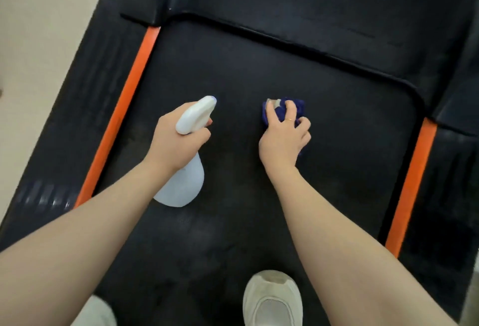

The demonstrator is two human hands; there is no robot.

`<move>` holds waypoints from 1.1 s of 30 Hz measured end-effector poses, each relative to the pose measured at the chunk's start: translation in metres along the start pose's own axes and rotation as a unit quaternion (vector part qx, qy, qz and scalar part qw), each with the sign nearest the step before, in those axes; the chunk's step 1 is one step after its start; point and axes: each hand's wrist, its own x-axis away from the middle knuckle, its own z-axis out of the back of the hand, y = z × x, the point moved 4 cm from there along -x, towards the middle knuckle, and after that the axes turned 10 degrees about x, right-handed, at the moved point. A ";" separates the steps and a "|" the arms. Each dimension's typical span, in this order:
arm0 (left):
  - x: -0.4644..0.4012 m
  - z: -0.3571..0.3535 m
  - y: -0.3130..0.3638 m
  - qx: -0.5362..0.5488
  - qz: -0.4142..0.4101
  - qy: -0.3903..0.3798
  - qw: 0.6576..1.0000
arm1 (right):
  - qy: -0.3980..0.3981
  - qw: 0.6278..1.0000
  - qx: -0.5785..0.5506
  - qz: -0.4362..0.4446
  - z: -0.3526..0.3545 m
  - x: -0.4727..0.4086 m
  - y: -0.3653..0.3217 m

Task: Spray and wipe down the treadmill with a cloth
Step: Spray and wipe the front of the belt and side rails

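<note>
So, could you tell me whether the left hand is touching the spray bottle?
Touching. The head view shows the left hand wrapped round the neck of the spray bottle, its fingers curled beneath the white trigger head.

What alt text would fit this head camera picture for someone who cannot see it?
Seen from above, a person's left hand holds a white spray bottle while the right hand grips a blue cloth over a black treadmill belt edged with orange strips.
</note>
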 end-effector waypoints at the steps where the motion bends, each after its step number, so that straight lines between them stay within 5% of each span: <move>1: 0.003 0.016 -0.008 -0.001 0.017 0.027 0.999 | -0.008 1.000 0.007 0.013 -0.001 0.001 -0.014; 3: 0.007 0.046 -0.023 0.003 0.053 0.078 0.996 | -0.030 0.987 0.051 0.153 -0.007 0.016 -0.055; 6: 0.015 0.089 -0.046 0.053 0.114 0.158 0.979 | -0.038 0.884 0.111 0.452 -0.023 0.052 -0.125; 8: 0.025 0.112 -0.060 0.089 0.132 0.197 0.967 | -0.016 0.835 0.158 0.527 -0.033 0.047 -0.155; 13: 0.037 0.147 -0.084 0.112 0.143 0.233 0.955 | -0.006 0.919 0.126 0.374 -0.039 0.019 -0.181; 18: 0.041 0.149 -0.095 0.045 0.150 0.142 0.977 | -0.056 0.865 0.114 0.485 -0.027 0.017 -0.175; 24: 0.059 0.141 -0.099 0.002 0.143 0.034 0.989 | -0.094 0.942 -0.153 0.283 0.007 -0.003 -0.143; 29: 0.066 0.112 -0.094 -0.016 0.182 -0.022 0.983 | -0.060 0.951 -0.174 0.248 0.037 0.017 -0.124; 33: 0.075 0.108 -0.099 0.061 0.213 0.042 0.974 | -0.063 0.957 -0.135 0.251 0.041 0.039 -0.101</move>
